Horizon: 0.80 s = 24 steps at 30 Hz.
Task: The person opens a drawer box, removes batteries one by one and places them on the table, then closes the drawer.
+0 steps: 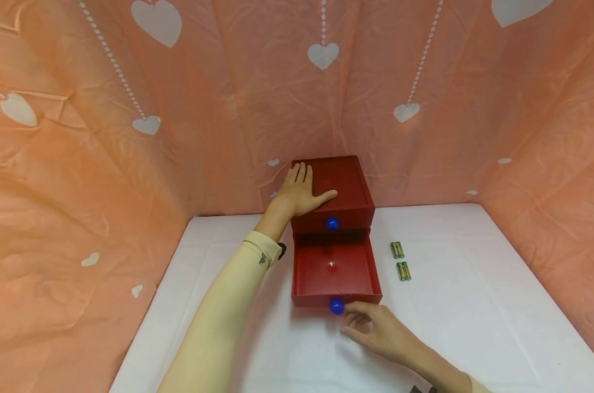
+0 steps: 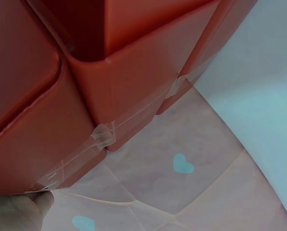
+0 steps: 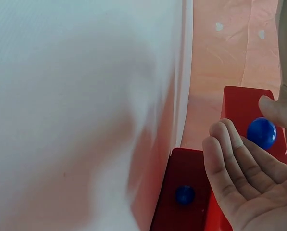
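Observation:
A red drawer cabinet (image 1: 341, 180) stands at the back of the white table. My left hand (image 1: 299, 191) lies with spread fingers on the left of its top. In the left wrist view, part of that hand (image 2: 18, 211) shows by the cabinet's taped edge. A red drawer (image 1: 331, 273) is pulled out, with nothing seen inside. Beside its blue knob (image 1: 336, 307) is my right hand (image 1: 380, 330), an index fingertip at the knob's right side; contact is unclear. The right wrist view shows this hand's (image 3: 249, 187) fingers fairly straight. The upper drawer's blue knob (image 1: 332, 224) sits above.
Two pairs of green-gold batteries (image 1: 397, 250) (image 1: 404, 271) lie on the white table (image 1: 454, 305) right of the drawer. A pink curtain (image 1: 257, 109) with white hearts encloses the back and sides. Clear tape (image 2: 105, 134) joins the cabinet's stacked sections.

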Tool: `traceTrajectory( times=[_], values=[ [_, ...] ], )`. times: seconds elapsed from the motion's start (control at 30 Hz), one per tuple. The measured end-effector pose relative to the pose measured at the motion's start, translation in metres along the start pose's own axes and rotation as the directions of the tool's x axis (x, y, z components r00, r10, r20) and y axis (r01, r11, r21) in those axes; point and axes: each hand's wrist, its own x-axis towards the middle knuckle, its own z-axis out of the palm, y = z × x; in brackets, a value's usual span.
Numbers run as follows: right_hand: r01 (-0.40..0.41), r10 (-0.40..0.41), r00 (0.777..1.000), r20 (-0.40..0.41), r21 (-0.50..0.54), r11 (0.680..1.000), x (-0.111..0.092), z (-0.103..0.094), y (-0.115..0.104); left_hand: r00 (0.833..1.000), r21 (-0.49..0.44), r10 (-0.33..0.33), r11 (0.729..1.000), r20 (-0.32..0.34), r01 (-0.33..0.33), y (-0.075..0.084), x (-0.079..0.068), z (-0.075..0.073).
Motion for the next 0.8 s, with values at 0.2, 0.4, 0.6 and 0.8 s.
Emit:
traceTrajectory(
  times=[0.2,0.4,0.6,0.8],
  values=[
    [0.015,-0.015,1.000,-0.017,0.028,0.999,0.0020,0.0033,0.0012,1.000,-0.004,-0.001,1.000,-0.002,0.001,-0.0006,-0.0004,0.0005],
    [-0.006,0.008,1.000,-0.022,0.050,0.999,0.0027,0.0047,0.0015,1.000,0.003,-0.002,1.000,-0.006,0.002,-0.0013,-0.0003,0.0014],
    [-0.028,0.030,0.999,-0.045,0.046,0.999,0.0042,0.0047,0.0018,1.000,0.009,0.002,1.000,-0.003,-0.002,-0.0012,0.0000,0.0011],
    [-0.047,0.050,0.996,-0.078,0.043,0.998,0.0068,0.0045,0.0010,1.000,0.011,0.003,1.000,-0.005,-0.003,-0.0011,0.0002,0.0005]
  ],
)
